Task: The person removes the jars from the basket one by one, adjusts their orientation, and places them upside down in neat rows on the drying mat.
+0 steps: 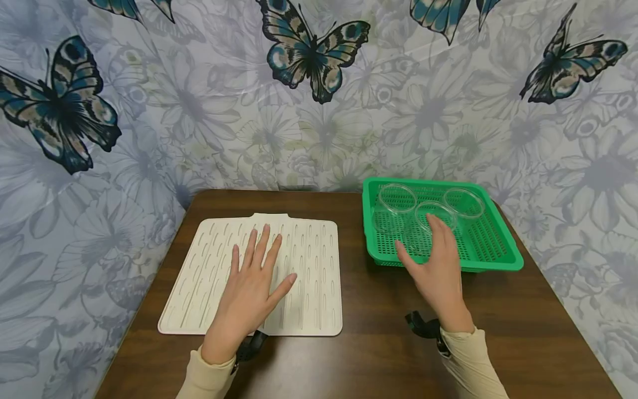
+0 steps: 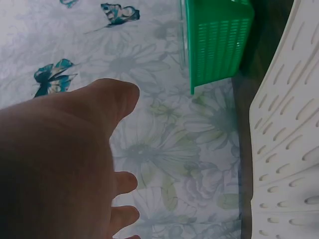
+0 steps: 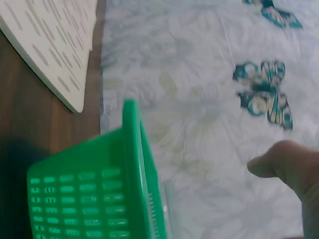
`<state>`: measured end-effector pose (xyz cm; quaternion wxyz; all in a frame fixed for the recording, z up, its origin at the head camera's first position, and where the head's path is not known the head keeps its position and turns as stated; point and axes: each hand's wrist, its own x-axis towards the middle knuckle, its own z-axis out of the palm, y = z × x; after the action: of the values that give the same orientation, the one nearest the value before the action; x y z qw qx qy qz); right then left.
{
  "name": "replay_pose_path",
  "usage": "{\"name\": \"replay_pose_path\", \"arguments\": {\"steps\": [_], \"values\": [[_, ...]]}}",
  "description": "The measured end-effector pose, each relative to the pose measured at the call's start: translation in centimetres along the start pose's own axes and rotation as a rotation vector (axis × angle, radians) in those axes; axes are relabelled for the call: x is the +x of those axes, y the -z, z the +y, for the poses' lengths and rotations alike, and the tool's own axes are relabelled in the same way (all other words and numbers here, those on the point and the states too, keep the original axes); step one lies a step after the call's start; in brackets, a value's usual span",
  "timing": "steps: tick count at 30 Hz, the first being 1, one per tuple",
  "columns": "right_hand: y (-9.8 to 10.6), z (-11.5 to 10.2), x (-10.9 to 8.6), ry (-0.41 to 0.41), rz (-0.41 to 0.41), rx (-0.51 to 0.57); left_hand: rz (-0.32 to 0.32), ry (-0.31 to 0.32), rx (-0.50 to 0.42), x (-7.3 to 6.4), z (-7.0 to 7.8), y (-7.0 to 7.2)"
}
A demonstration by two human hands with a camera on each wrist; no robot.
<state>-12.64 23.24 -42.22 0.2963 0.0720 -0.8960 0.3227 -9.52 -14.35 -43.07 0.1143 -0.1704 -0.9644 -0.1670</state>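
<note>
Over a cream slotted drying board point(image 1: 319, 288), my left hand point(image 1: 251, 288) hovers palm down with its fingers straight and spread, holding nothing. My right hand point(image 1: 440, 277) is held above the near side of a green plastic basket point(image 1: 504, 252), thumb apart from the extended fingers. Three clear round glasses stand in that basket: one at the left point(image 1: 391, 217), one at the right point(image 1: 463, 204) and one in the middle point(image 1: 420, 230). The right fingertips overlap the middle glass's rim in the head view. In the right wrist view only the thumb point(image 3: 284, 164) shows, raised beside the basket's rim.
Board and basket sit on a dark brown wooden table point(image 1: 359, 354), with a strip of tabletop between them. Behind it hangs a cloth point(image 1: 209, 127) printed with flowers and butterflies. Each wrist wears a black strap point(image 1: 422, 325).
</note>
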Motion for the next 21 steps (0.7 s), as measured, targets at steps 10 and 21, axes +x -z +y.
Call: {"name": "replay_pose_path", "arguments": {"steps": [10,21], "values": [[0.2,3.0,2.5,-0.345,0.042,0.035,-0.037,-0.051,-0.056,0.2,0.3,-0.2],[-0.5,4.5,4.0,-0.537,-0.038,-0.015,0.006,-0.077,-0.073,-0.1,0.1,0.0]]}}
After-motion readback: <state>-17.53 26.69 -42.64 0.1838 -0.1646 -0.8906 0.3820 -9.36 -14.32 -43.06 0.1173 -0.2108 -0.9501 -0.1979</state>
